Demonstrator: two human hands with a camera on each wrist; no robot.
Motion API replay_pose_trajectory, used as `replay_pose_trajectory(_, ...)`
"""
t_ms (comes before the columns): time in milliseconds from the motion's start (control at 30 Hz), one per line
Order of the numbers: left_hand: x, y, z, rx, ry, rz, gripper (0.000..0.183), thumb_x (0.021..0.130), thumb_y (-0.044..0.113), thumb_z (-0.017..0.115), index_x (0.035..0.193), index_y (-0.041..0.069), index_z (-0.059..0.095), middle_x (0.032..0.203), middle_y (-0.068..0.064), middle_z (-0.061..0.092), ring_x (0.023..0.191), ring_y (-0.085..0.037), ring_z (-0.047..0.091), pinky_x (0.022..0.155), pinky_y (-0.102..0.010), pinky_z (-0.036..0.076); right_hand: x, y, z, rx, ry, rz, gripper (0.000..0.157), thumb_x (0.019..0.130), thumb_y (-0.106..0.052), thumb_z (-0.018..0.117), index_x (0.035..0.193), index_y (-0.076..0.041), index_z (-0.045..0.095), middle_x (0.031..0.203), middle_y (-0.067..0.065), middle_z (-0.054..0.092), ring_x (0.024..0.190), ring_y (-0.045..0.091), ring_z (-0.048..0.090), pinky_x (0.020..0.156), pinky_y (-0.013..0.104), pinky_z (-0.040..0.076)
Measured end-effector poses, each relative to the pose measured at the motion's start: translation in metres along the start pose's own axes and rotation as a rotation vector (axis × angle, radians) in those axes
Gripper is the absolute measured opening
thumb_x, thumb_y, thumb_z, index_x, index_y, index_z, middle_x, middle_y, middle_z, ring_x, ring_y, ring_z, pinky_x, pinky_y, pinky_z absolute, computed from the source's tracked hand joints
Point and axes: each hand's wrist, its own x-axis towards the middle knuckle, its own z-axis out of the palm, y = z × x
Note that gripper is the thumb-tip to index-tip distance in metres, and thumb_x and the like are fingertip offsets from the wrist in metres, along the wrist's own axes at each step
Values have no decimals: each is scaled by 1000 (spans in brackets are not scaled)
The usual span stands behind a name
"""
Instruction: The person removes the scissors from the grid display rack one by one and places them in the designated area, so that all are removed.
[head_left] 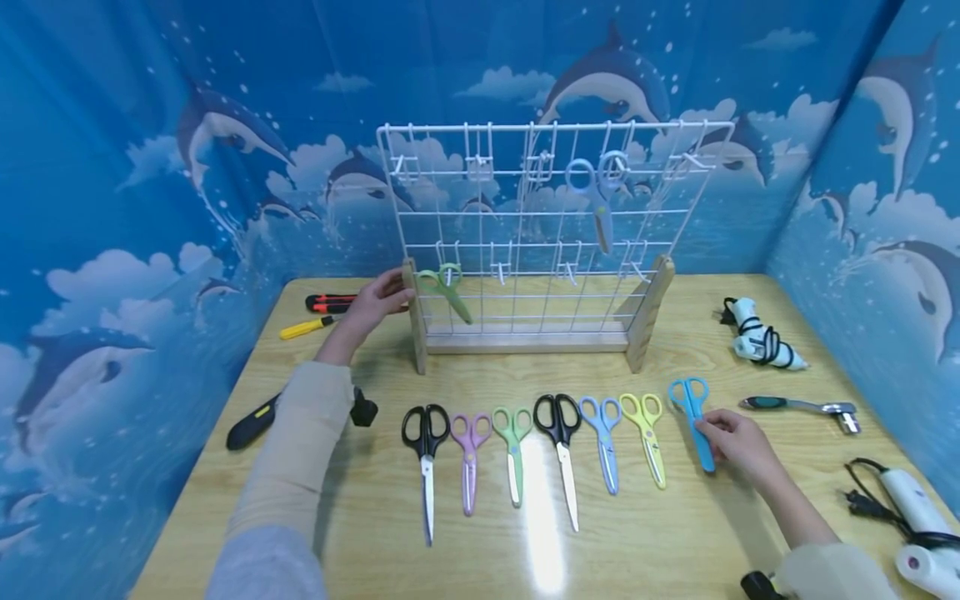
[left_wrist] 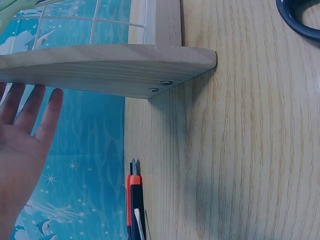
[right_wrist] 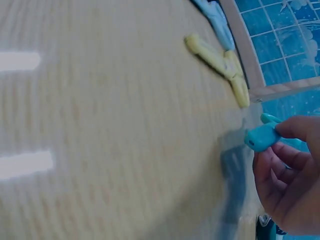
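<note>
My right hand (head_left: 738, 442) pinches blue scissors (head_left: 693, 425) by the blade end between thumb and fingers. In the right wrist view the blue tip (right_wrist: 262, 137) sticks out from the fingertips, its shadow on the table. At the left wooden post (head_left: 415, 321) of a white wire rack (head_left: 525, 212) is my left hand (head_left: 380, 298); in the left wrist view its straight fingers reach the post's edge. Green scissors (head_left: 447, 292) hang from a lower hook near that post. Pale blue scissors (head_left: 600, 200) hang from an upper hook at the right.
Several scissors lie in a row before the rack, from black-handled scissors (head_left: 426, 467) to yellow scissors (head_left: 645, 433). Utility knives (head_left: 330, 302) and a yellow-handled tool (head_left: 303, 327) lie at left. At right are a glue gun (head_left: 765, 337), a ratchet (head_left: 802, 406) and a white corded tool (head_left: 918, 508).
</note>
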Motion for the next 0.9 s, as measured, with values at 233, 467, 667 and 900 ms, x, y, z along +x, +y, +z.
replay_pose_trajectory(233, 0, 1, 1, 8, 4, -8, 59, 81, 28, 56, 132, 16, 30, 131, -11, 34, 119, -24, 32, 95, -44, 32, -7, 6, 5, -130, 12, -7, 48, 86, -33, 45, 107, 9, 48, 79, 11, 53, 62, 12, 49, 50, 25, 47)
replay_pose_trajectory(467, -1, 1, 1, 6, 14, -4, 57, 82, 27, 56, 132, 16, 31, 130, -10, 35, 118, -22, 34, 94, -42, 34, -8, 7, 13, -328, 101, -133, 39, 84, -28, 50, 101, 7, 55, 77, 9, 59, 63, 14, 51, 53, 26, 42)
replay_pose_trajectory(667, -2, -1, 0, 8, 11, -11, 59, 81, 29, 56, 132, 16, 30, 131, -10, 34, 119, -22, 32, 94, -42, 33, -7, 5, 18, -456, 142, -194, 31, 81, -21, 53, 95, 6, 57, 73, 8, 58, 64, 20, 52, 54, 35, 43)
replay_pose_trajectory(900, 8, -10, -4, 9, 24, -1, 62, 76, 35, 59, 131, 20, 32, 129, -6, 37, 117, -20, 35, 92, -39, 37, -8, -6, 14, -506, 196, -217, 24, 81, -21, 51, 91, 0, 59, 71, 6, 57, 60, 18, 52, 46, 30, 38)
